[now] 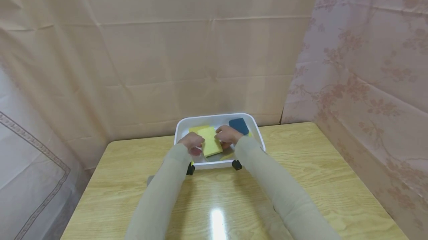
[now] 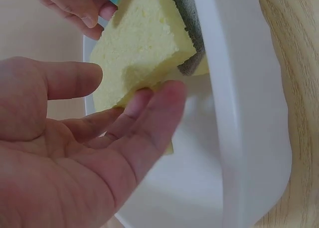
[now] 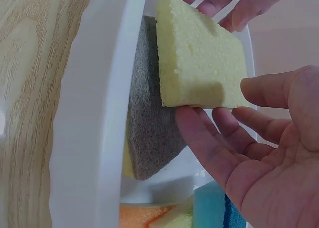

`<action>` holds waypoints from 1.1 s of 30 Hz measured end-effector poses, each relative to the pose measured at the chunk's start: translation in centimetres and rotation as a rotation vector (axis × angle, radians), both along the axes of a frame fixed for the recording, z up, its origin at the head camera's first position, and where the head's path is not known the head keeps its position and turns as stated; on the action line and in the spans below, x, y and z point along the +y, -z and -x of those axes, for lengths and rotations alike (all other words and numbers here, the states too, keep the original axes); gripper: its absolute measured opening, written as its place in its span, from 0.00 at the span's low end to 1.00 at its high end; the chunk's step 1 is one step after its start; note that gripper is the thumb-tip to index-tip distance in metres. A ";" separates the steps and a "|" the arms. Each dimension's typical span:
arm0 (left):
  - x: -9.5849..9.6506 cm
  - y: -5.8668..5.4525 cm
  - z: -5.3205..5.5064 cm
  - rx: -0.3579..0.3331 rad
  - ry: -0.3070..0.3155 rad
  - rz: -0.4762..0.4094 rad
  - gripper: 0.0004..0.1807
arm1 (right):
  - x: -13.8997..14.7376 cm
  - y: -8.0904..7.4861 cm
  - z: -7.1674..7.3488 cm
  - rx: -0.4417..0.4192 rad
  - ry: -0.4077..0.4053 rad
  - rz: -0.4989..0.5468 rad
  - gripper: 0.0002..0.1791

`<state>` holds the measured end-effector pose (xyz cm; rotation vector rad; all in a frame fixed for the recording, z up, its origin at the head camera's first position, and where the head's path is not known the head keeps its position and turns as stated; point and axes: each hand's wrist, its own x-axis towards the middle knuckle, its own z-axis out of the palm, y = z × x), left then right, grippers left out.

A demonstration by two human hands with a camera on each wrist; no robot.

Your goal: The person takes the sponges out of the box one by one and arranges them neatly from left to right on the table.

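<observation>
Centrally, inside the white tub (image 1: 219, 115), you are holding a pale yellow sponge (image 1: 210, 141) between both hands. For a sure hold, you are probably needing only light, even pressure from each side, since soft foam is likely to be giving under a hard squeeze; matching your fingertips' height should be stopping the block from tipping towards the grey scouring pad (image 3: 152, 113) lying close by, though whether the two are touching is unclear. Your left hand (image 1: 191, 139) is gripping one long edge, and your right hand (image 1: 229, 135) is gripping the opposite one. On each side, your thumb is resting near the upper edge while your fingers are curling beneath. Both forearms are reaching forward over the wooden table (image 1: 317, 158). A dark blue sponge (image 1: 238, 126) is sitting just beyond your right hand.
</observation>
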<state>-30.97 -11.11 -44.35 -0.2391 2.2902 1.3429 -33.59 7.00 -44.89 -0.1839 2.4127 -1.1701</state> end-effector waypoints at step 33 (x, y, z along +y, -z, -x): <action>-3.2 0.5 -1.3 0.204 -0.154 -0.378 0.31 | -0.4 0.7 -0.6 -0.034 0.193 0.468 0.26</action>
